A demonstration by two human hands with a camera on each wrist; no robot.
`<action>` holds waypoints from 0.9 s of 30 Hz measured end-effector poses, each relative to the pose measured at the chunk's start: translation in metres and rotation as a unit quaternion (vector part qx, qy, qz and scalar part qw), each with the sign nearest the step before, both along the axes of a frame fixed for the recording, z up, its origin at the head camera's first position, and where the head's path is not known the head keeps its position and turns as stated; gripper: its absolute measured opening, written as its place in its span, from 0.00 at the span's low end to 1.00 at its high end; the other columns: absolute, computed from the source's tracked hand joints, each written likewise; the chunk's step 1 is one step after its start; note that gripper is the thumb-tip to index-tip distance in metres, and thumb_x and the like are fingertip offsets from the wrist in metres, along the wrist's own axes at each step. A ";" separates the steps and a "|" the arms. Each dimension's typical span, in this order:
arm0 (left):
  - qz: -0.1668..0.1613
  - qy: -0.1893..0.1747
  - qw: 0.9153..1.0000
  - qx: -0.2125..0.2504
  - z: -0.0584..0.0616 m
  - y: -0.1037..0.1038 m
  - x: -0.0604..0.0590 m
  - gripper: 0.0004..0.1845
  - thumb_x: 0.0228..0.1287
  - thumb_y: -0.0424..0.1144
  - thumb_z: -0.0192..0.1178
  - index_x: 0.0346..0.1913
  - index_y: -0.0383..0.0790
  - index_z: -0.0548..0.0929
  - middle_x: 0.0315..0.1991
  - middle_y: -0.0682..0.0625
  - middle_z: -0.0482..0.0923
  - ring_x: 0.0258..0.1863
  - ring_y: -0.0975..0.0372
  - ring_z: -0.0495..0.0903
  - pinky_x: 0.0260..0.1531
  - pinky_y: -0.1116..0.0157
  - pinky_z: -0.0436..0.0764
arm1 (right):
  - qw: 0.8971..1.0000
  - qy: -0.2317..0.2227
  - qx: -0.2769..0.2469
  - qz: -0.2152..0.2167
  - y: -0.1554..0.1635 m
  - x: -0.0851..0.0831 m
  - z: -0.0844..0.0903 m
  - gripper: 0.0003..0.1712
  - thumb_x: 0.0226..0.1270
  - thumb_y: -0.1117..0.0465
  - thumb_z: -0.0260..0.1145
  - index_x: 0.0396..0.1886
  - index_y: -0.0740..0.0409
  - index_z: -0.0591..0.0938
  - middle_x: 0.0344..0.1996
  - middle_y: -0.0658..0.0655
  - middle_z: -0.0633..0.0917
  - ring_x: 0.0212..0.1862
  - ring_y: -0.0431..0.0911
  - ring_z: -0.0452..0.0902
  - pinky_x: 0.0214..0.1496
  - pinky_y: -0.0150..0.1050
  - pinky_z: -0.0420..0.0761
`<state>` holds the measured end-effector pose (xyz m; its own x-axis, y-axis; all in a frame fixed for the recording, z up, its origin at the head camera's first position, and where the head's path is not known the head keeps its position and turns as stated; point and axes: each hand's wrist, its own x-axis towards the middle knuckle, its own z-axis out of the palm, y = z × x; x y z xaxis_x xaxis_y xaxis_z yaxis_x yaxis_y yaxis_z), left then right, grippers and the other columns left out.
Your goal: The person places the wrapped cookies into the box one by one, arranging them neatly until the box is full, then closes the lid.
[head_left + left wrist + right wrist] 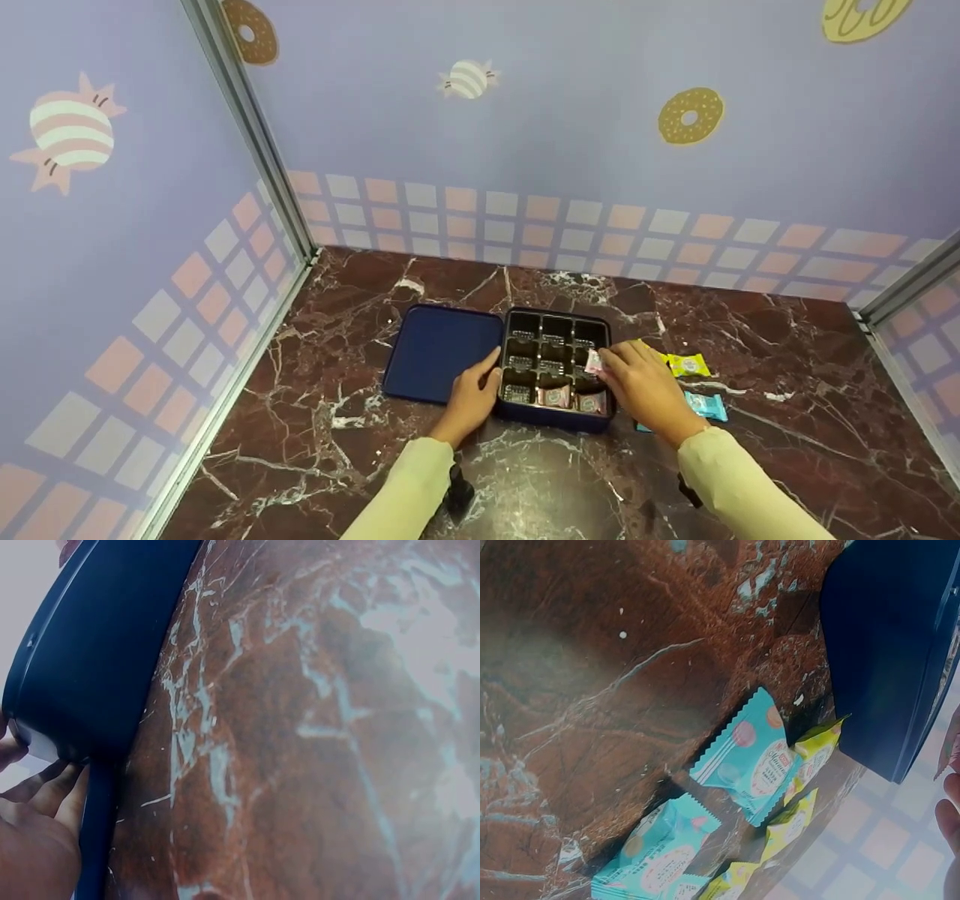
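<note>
Pink crinkly packet [594,361] pinched in my right hand [645,390] over the dark gridded tray [555,360]; my left hand [472,394], fingers relaxed, steadies its edge.

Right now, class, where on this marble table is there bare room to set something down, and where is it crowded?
Bare marble table shows right of the teal packet and behind the tray, up to the wall. There is also room left of the lid. It is crowded around the tray, where the left hand, right hand and yellow packet gather.
</note>
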<state>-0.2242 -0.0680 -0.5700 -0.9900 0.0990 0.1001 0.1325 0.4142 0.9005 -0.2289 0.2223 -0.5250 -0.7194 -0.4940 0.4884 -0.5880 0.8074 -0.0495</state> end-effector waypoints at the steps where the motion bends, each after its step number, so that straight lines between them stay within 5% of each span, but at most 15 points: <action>1: -0.001 0.001 1.000 -0.001 0.000 0.000 0.000 0.24 0.74 0.41 0.51 0.70 0.45 0.69 0.65 0.42 0.73 0.66 0.49 0.71 0.66 0.51 0.70 | 1.000 0.003 -0.001 0.001 -0.001 0.000 0.000 0.18 0.65 0.59 0.67 0.51 0.63 0.83 0.41 0.56 0.82 0.46 0.53 0.76 0.53 0.51 0.77; 10: -0.006 0.001 1.000 -0.004 0.001 -0.001 0.000 0.24 0.74 0.41 0.51 0.70 0.44 0.69 0.64 0.41 0.74 0.65 0.50 0.72 0.65 0.51 0.70 | 1.000 0.017 0.010 0.013 -0.005 -0.002 0.001 0.17 0.63 0.60 0.69 0.50 0.63 0.83 0.40 0.56 0.82 0.46 0.53 0.76 0.52 0.50 0.78; 14: -0.013 -0.008 1.000 -0.001 0.001 -0.002 0.000 0.24 0.75 0.42 0.50 0.71 0.45 0.67 0.43 0.39 0.83 0.55 0.51 0.79 0.59 0.54 0.75 | 1.000 0.007 0.015 0.012 -0.007 -0.002 0.002 0.17 0.64 0.60 0.68 0.51 0.62 0.83 0.41 0.56 0.82 0.46 0.52 0.76 0.53 0.49 0.77; 17: -0.016 -0.013 1.000 0.001 0.000 -0.003 -0.001 0.24 0.75 0.42 0.50 0.71 0.46 0.67 0.28 0.44 0.78 0.49 0.53 0.79 0.54 0.54 0.75 | 1.000 -0.001 0.017 0.009 -0.010 -0.002 0.003 0.18 0.64 0.59 0.68 0.51 0.61 0.83 0.41 0.55 0.82 0.47 0.51 0.75 0.52 0.49 0.77; 19: -0.012 -0.012 1.000 -0.002 0.000 -0.002 -0.001 0.24 0.75 0.42 0.50 0.71 0.47 0.67 0.29 0.47 0.79 0.55 0.55 0.78 0.58 0.54 0.75 | 1.000 -0.003 0.017 0.010 -0.012 -0.002 0.004 0.17 0.64 0.59 0.68 0.51 0.61 0.83 0.41 0.55 0.82 0.46 0.51 0.75 0.51 0.49 0.77; 25: -0.014 -0.014 1.000 0.002 -0.001 -0.002 -0.001 0.24 0.75 0.42 0.50 0.71 0.46 0.67 0.26 0.44 0.77 0.50 0.53 0.79 0.55 0.54 0.74 | 1.000 -0.003 0.013 0.020 -0.018 -0.001 0.005 0.17 0.64 0.59 0.68 0.50 0.61 0.83 0.41 0.55 0.81 0.46 0.51 0.75 0.49 0.47 0.78; 27: -0.013 -0.012 1.000 0.004 0.000 -0.002 -0.001 0.24 0.75 0.42 0.50 0.71 0.46 0.67 0.34 0.41 0.81 0.54 0.52 0.78 0.57 0.54 0.74 | 1.000 -0.005 0.015 0.022 -0.020 -0.002 0.005 0.17 0.64 0.58 0.68 0.50 0.60 0.84 0.42 0.54 0.81 0.46 0.50 0.75 0.50 0.47 0.78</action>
<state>-0.2250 -0.0698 -0.5701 -0.9893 0.1236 0.0774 0.1214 0.4042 0.9066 -0.2305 0.2023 -0.5199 -0.7012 -0.5394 0.4662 -0.6228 0.7817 -0.0323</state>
